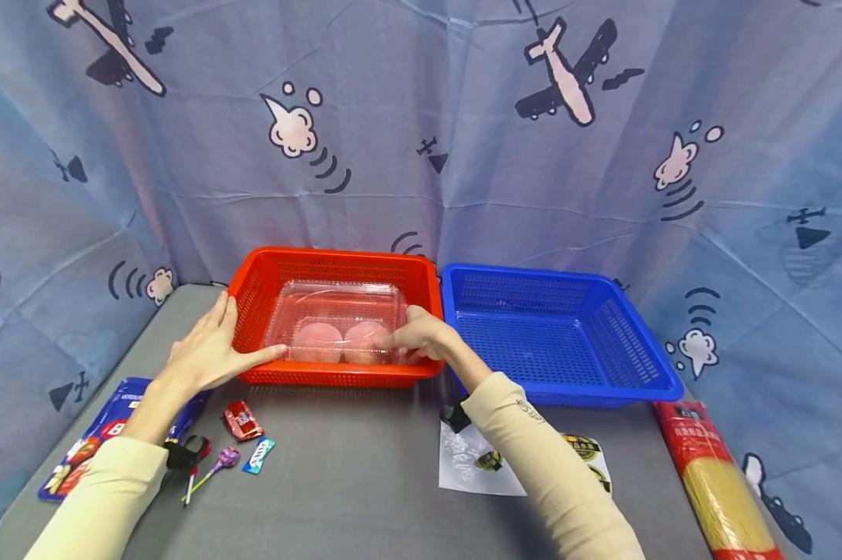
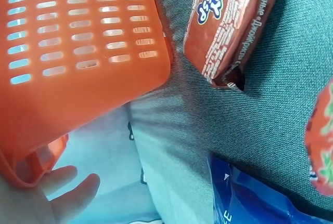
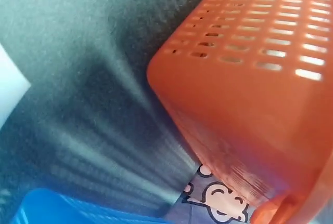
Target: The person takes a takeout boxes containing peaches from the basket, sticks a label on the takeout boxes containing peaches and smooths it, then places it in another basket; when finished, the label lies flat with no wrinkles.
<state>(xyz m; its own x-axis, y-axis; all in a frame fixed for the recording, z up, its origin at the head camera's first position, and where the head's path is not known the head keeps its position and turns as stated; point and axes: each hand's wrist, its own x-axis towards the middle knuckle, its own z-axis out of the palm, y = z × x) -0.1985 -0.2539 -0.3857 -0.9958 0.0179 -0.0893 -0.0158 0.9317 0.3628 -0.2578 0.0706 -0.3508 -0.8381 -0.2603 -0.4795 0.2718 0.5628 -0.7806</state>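
A clear plastic container [image 1: 344,299] with two round pinkish items, peach-like, sits in the red basket [image 1: 333,379]. My left hand [image 1: 207,346] spreads over the basket's left side, fingers straight along the rim and thumb reaching the container's front left corner. In the left wrist view, its fingertips [image 2: 78,198] show beside the orange-looking basket wall. My right hand [image 1: 424,334] reaches over the front right rim, its fingers and thumb gripping the container's right end. The right wrist view shows the basket's outer corner [image 3: 208,89] but no hand.
Right of the red basket stands a blue basket [image 1: 532,342]. In front lie a sticker sheet [image 1: 476,470], a red-wrapped candy [image 1: 242,421], a small blue-white candy [image 1: 259,455] and a lollipop [image 1: 228,457]. A blue package [image 1: 85,451] lies left, a noodle pack [image 1: 721,490] right.
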